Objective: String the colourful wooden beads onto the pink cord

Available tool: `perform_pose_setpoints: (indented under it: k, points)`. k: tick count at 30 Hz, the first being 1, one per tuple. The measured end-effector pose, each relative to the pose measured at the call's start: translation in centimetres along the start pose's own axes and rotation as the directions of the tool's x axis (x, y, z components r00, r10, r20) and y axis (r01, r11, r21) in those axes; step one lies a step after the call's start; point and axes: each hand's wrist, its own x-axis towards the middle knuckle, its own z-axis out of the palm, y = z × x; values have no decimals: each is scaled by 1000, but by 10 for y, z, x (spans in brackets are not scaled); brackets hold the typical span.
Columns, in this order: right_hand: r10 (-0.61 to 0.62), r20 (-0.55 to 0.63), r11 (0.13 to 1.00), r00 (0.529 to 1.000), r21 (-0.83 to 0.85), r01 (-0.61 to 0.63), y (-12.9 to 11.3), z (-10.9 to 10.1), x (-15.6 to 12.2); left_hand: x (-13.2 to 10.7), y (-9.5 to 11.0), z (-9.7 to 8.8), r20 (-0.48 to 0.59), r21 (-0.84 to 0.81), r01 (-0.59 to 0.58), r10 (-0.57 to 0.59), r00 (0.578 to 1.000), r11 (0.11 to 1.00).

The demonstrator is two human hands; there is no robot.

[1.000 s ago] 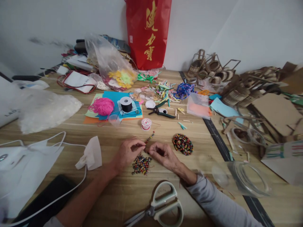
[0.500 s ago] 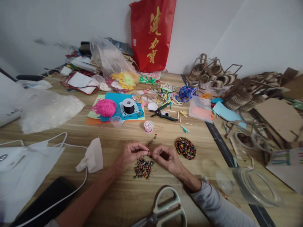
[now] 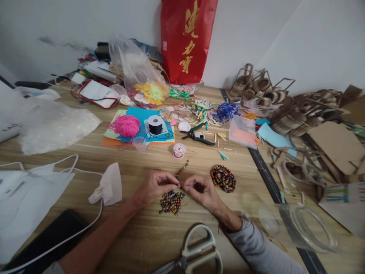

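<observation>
My left hand [image 3: 160, 185] pinches thumb and forefinger together, with what looks like a small dark bead at the tips. Facing it, my right hand [image 3: 202, 191] is closed in a pinch on the thin thread, which hardly shows. Just beyond the fingers, a short string of coloured beads [image 3: 182, 169] trails away over the wooden table. Loose wooden beads [image 3: 171, 202] of mixed colours lie heaped right below my fingertips. A coiled pile of strung beads [image 3: 223, 178] rests to the right of my right hand.
Scissors [image 3: 199, 249] lie at the near edge. Beyond my hands stand a small thread spool [image 3: 179, 150] and a black cord spool [image 3: 155, 125], near pliers [image 3: 196, 136] and pink yarn [image 3: 125, 125]. A white cable [image 3: 100, 213] runs along the left; small woven baskets [image 3: 262, 85] crowd the back right.
The view has shifted slightly. Both hands stay pinched close together over the loose beads, with only a small movement of the fingertips.
</observation>
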Motion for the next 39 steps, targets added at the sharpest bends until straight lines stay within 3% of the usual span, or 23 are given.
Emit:
perform_pose_setpoints:
  k: [18, 26, 33, 39]
  points:
    - [26, 87, 1000, 996, -2, -26, -6, -3, 0, 0, 1, 0, 0, 68, -12, 12, 1000, 998]
    - [37, 87, 999, 995, 7, -38, -6, -2, 0, 0, 5, -2, 4, 43, 33, -33, 999, 999]
    - [28, 66, 999, 997, 15, -30, -5, -3, 1, 0, -1, -3, 13, 34, -72, 71, 997, 997]
    - [32, 70, 999, 997, 24, -34, -5, -2, 1, 1, -5, -5, 47, 28, -59, 57, 997, 998]
